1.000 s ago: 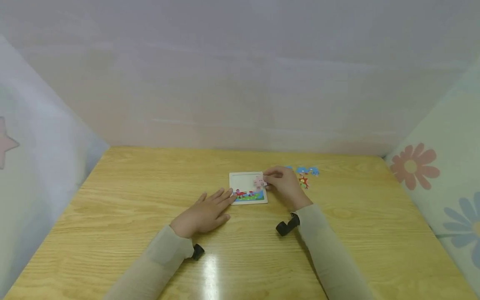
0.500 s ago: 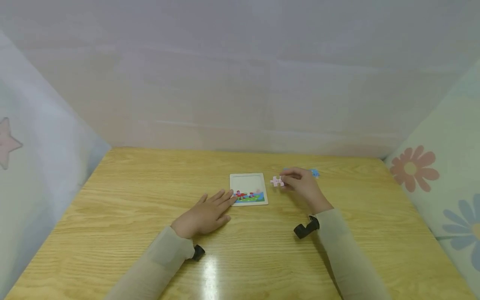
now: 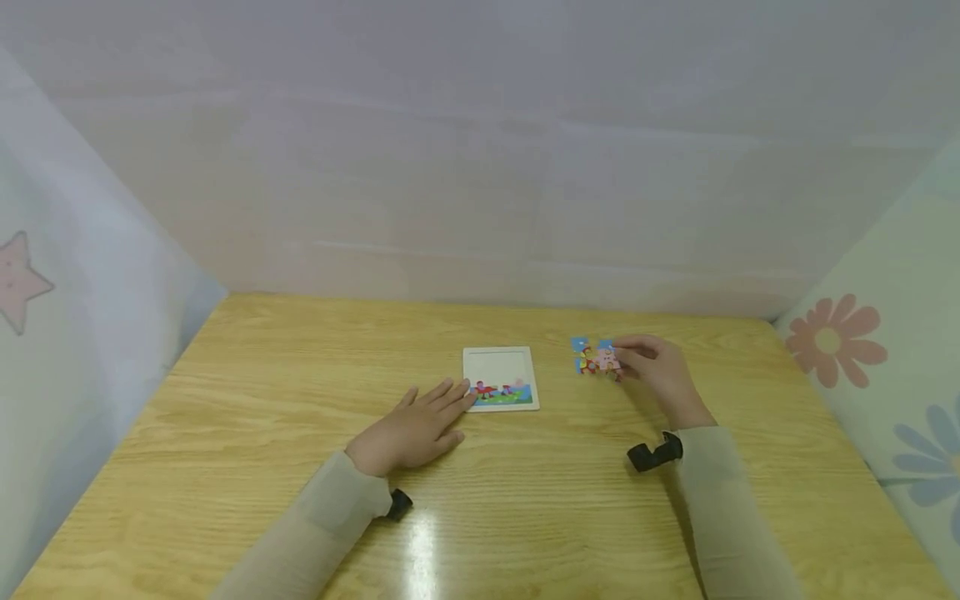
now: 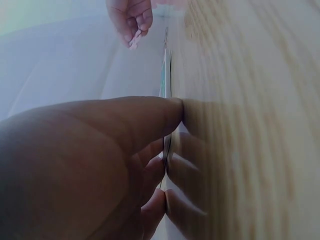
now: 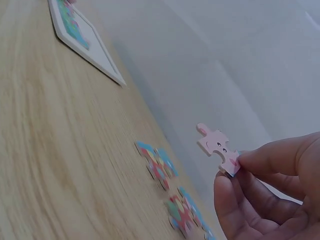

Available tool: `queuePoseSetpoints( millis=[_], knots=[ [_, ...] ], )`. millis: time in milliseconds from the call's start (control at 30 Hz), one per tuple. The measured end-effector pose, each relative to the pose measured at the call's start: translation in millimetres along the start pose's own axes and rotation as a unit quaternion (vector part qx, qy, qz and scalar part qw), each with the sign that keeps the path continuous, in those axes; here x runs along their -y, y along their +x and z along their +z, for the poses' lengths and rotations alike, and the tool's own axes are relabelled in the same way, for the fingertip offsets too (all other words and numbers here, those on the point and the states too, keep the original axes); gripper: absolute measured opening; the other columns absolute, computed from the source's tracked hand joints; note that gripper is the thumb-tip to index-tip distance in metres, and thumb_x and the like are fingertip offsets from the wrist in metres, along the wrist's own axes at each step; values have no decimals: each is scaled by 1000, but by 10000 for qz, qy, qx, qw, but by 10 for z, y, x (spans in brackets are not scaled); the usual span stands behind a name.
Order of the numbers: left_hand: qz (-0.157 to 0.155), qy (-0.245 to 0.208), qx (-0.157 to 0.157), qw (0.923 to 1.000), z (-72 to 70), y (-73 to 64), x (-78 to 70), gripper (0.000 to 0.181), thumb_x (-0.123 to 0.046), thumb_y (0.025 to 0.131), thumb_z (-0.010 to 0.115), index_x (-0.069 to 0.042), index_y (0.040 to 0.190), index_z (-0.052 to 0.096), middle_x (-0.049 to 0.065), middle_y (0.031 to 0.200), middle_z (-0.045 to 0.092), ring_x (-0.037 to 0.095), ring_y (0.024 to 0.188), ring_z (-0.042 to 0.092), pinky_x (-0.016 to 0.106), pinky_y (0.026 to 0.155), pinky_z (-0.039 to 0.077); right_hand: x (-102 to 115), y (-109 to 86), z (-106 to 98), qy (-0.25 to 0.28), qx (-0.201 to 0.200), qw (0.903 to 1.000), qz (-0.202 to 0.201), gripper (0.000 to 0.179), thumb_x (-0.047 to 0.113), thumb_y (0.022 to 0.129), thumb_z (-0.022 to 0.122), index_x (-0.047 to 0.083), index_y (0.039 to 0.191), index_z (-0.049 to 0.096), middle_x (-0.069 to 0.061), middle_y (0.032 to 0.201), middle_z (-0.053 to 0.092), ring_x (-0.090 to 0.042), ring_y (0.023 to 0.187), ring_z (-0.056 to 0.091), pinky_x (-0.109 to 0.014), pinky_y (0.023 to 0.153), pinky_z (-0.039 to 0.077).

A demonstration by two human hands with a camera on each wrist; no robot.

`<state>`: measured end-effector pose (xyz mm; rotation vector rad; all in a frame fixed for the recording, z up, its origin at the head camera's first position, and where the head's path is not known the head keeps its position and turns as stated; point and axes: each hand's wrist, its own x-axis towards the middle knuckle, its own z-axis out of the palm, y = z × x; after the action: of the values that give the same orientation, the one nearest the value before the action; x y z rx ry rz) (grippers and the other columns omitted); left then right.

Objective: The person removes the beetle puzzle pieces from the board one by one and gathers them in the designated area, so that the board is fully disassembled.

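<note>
My right hand (image 3: 660,375) pinches a pink jigsaw puzzle piece (image 5: 219,146) with a small smiling face between thumb and fingers, raised over the table. Below it lie several loose puzzle pieces (image 5: 159,164) in blue, red and yellow. My left hand (image 3: 412,427) lies flat with fingers spread, its fingertips on the lower left edge of a white puzzle frame (image 3: 534,379). Joined pieces (image 3: 502,393) with a green and blue scene fill the bottom strip of that frame; the area above them is plain white. The left wrist view shows the thumb (image 4: 150,112) against the tabletop.
The light wood table (image 3: 300,367) ends at a pale cloth wall (image 3: 480,167) behind. Patterned side panels with a star (image 3: 22,283) and flowers (image 3: 828,340) flank it. Each wrist wears a black camera (image 3: 655,452).
My right hand has carried the pink piece from over the puzzle frame rightward to above the loose pieces, uncovering some of them. My left hand has stayed put.
</note>
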<state>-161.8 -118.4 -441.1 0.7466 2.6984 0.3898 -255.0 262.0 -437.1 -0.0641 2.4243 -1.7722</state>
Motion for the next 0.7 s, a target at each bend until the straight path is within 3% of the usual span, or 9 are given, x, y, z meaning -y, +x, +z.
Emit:
queuePoseSetpoints(
  millis=[267,700],
  knots=[
    [-35,55,14,10000,5,13,6,61,-37,109,44,-17,163,25,2,170,13,27,156,9,65,120,10,-119,13,-185,-105,-215,9997,-108,39,13,104,59,-9,136,57,-24,128,61,-10,93,66,-32,90,58],
    [-63,43,24,10000,31,33,32,61,-39,109,44,-19,163,23,1,170,12,27,156,8,64,120,9,-222,25,-324,-584,-458,9966,363,39,16,104,59,-5,137,59,-22,130,60,-9,92,66,-24,83,58]
  ],
)
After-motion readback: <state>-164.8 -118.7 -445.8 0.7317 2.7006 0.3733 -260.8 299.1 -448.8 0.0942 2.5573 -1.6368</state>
